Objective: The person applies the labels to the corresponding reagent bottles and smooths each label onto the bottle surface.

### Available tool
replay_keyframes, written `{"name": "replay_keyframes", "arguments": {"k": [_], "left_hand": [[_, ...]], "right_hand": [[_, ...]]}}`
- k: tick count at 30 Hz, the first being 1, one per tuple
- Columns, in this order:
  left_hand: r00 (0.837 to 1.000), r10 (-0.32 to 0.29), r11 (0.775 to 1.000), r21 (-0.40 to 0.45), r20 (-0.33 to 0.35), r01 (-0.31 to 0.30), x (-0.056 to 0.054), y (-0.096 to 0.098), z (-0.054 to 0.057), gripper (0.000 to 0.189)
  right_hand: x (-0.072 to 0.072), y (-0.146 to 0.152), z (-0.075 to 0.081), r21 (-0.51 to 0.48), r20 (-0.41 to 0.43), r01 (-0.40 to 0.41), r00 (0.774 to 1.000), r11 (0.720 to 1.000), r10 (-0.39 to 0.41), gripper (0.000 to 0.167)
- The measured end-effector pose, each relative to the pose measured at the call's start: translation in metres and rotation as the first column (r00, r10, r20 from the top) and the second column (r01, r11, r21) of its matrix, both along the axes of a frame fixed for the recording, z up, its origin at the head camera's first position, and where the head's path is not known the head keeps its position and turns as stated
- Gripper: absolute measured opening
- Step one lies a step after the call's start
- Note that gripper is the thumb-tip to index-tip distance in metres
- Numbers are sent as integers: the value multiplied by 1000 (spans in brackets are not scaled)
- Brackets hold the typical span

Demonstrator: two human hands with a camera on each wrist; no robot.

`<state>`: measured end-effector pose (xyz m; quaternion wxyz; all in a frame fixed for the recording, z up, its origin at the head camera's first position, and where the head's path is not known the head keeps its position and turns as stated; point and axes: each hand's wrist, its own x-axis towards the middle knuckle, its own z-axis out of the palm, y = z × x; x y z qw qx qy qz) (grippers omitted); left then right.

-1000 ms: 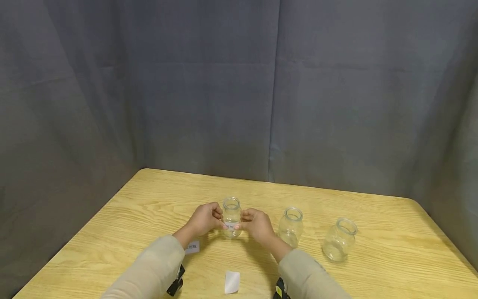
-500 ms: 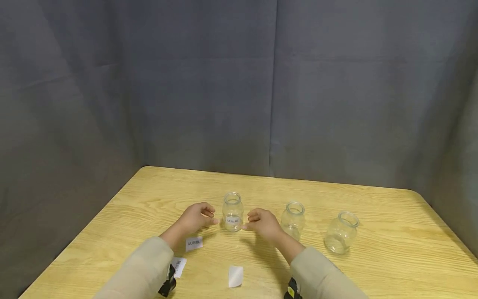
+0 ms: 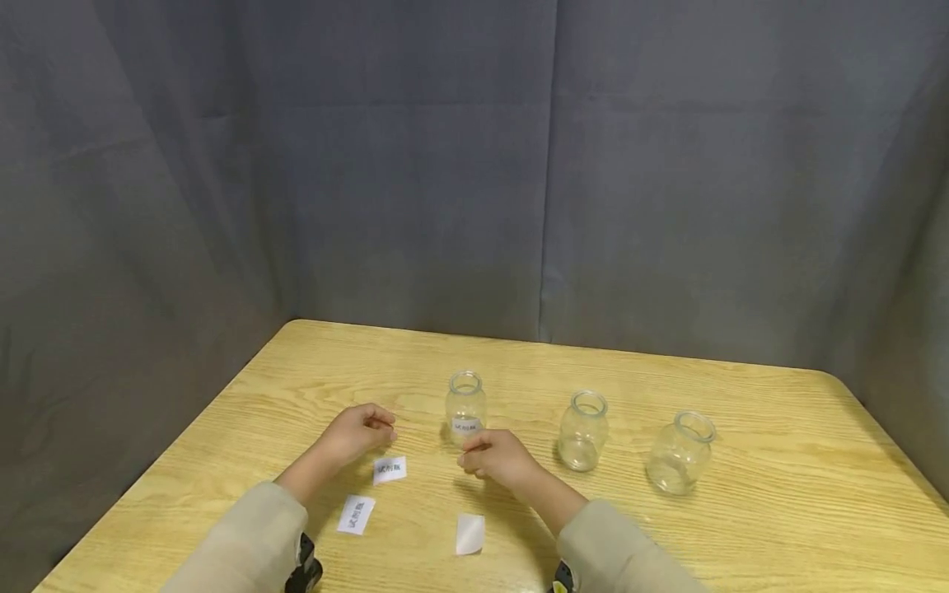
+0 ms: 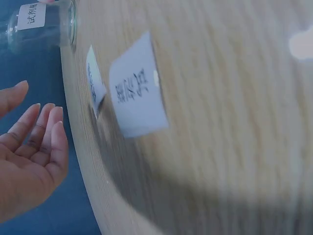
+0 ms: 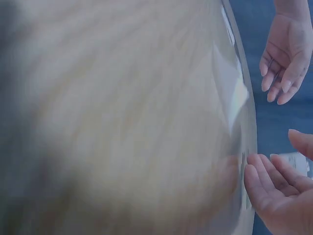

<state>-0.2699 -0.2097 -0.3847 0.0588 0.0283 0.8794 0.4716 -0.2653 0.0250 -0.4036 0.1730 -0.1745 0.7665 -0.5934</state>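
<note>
Left hand (image 3: 359, 433) and right hand (image 3: 498, 458) are relaxed, holding nothing; the labelled glass jar (image 3: 465, 409) is probably slippery, fragile, best held around its neck.

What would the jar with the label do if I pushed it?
The jar looks like clear, smooth glass, so it may be slippery and could break. It stands upright, but its rounded sides suggest it might roll if tipped over.
</note>
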Motion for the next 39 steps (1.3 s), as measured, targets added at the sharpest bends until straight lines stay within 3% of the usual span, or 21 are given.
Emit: {"name": "replay_keyframes", "arguments": {"k": [9, 17, 24, 30, 39], "left_hand": [[996, 46, 995, 83, 81, -53, 16, -17, -7, 25], [991, 86, 992, 86, 104, -95, 24, -22, -14, 21], [975, 176, 975, 115, 137, -192, 27, -21, -13, 15], [975, 170, 972, 136, 145, -190, 30, -14, -12, 20], [975, 169, 966, 173, 141, -192, 27, -1, -18, 22]], "right_hand": [[6, -29, -4, -45, 61, 9, 998, 999, -6, 31], [7, -60, -6, -46, 84, 16, 996, 999, -13, 25], [7, -78, -5, -46, 123, 53, 991, 998, -47, 28], [8, -82, -2, -64, 164, 65, 985, 996, -54, 29], [11, -75, -1, -34, 156, 65, 986, 997, -59, 28]]}}
